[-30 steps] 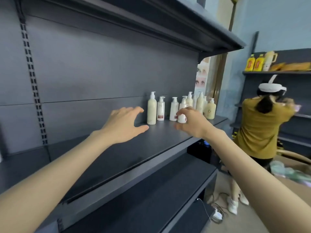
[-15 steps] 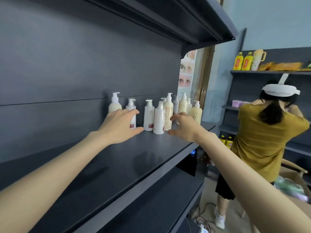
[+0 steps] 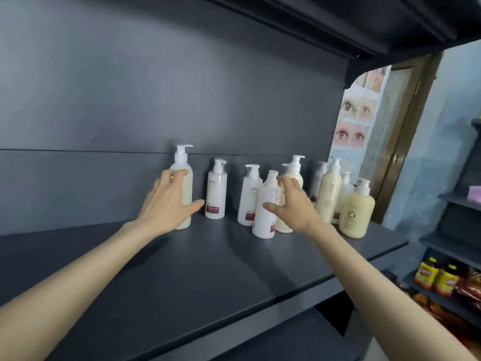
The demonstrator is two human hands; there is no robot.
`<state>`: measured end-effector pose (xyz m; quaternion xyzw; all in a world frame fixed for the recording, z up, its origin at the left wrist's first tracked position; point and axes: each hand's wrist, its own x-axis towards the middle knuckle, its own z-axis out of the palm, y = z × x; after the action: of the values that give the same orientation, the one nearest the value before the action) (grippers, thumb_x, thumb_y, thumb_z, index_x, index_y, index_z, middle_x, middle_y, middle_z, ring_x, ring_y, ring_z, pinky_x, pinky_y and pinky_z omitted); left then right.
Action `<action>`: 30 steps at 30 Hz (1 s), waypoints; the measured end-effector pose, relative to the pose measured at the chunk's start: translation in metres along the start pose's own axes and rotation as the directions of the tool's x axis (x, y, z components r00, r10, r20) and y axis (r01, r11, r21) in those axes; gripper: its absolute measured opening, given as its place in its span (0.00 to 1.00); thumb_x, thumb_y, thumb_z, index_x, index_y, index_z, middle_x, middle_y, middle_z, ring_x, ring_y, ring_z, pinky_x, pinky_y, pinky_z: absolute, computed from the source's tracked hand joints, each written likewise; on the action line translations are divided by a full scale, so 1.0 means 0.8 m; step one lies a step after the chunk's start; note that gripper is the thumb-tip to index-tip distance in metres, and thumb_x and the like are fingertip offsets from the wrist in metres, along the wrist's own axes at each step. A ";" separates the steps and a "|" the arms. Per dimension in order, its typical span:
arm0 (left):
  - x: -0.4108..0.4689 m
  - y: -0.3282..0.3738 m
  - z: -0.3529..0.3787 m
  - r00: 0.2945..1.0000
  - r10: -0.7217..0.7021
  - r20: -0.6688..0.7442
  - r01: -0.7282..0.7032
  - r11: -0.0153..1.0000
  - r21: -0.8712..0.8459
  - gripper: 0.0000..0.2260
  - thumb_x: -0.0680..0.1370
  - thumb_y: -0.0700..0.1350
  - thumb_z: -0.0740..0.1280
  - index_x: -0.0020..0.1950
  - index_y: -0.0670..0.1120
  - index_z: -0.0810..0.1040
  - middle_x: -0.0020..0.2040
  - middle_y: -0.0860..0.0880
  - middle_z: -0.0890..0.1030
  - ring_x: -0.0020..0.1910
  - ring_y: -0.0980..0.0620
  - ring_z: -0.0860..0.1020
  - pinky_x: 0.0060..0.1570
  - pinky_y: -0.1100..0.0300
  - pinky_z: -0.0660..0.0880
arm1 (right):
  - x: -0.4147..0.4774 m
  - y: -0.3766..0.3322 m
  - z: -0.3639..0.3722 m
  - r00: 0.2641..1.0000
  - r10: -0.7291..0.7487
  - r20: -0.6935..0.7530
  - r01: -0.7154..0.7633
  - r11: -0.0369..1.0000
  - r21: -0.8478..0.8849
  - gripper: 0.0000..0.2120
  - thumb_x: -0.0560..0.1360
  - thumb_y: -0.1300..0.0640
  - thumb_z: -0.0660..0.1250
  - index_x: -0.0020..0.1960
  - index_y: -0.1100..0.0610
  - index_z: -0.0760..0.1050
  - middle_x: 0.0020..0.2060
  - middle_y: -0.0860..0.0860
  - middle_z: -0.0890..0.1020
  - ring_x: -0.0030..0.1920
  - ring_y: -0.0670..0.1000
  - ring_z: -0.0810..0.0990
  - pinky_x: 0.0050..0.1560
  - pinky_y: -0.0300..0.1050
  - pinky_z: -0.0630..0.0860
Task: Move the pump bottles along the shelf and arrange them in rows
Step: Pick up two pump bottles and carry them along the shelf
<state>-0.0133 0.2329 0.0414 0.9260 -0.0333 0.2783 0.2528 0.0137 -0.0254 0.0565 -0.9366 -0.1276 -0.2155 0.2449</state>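
reaching left hand (image 3: 169,203) and right hand (image 3: 292,205) toward pump bottles (image 3: 216,194).

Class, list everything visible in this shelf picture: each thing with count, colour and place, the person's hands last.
tall cream bottle: one, cream with white pump, left end of the group
white bottles: at least four, white with dark red labels, middle and right; rear ones overlap
other cream bottles: three, cream, right cluster
shelf: one, dark grey, under all these bottles
upper shelf: one, dark grey, overhead
eye poster: one, pale, beyond the shelf's right end
yellow bottles: two, yellow, low shelf far right
left hand: fingers rest on the tall cream bottle
right hand: spread before the front white bottle; contact unclear
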 end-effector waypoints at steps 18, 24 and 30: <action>0.095 -0.050 0.087 0.933 -0.347 -0.097 0.315 0.915 -0.251 0.45 0.69 0.52 0.75 0.76 0.45 0.50 0.72 0.43 0.65 0.69 0.39 0.65 0.64 0.43 0.67 | 0.076 0.067 0.074 0.981 -0.068 -0.181 0.090 0.989 0.116 0.36 0.71 0.48 0.72 0.71 0.56 0.58 0.62 0.52 0.72 0.60 0.56 0.68 0.54 0.50 0.69; 0.108 -0.060 0.090 0.896 -0.428 -0.116 0.383 0.879 -0.285 0.31 0.64 0.53 0.77 0.58 0.40 0.69 0.57 0.42 0.74 0.58 0.41 0.73 0.57 0.44 0.73 | 0.079 0.065 0.090 0.972 -0.031 -0.231 0.075 0.980 0.182 0.27 0.68 0.46 0.73 0.59 0.57 0.67 0.51 0.51 0.70 0.51 0.51 0.66 0.50 0.43 0.65; 0.079 -0.039 0.082 0.917 -0.387 -0.100 0.309 0.845 -0.436 0.26 0.67 0.48 0.77 0.58 0.45 0.66 0.53 0.48 0.76 0.52 0.47 0.75 0.47 0.55 0.72 | 0.075 0.057 0.091 0.985 -0.083 -0.151 0.133 0.925 0.356 0.19 0.71 0.48 0.71 0.54 0.53 0.64 0.49 0.51 0.76 0.45 0.54 0.76 0.43 0.48 0.72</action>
<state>0.0787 0.2329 0.0142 0.8124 0.1013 0.2986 0.4904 0.1071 -0.0185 0.0085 -0.8499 -0.2002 -0.2635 0.4102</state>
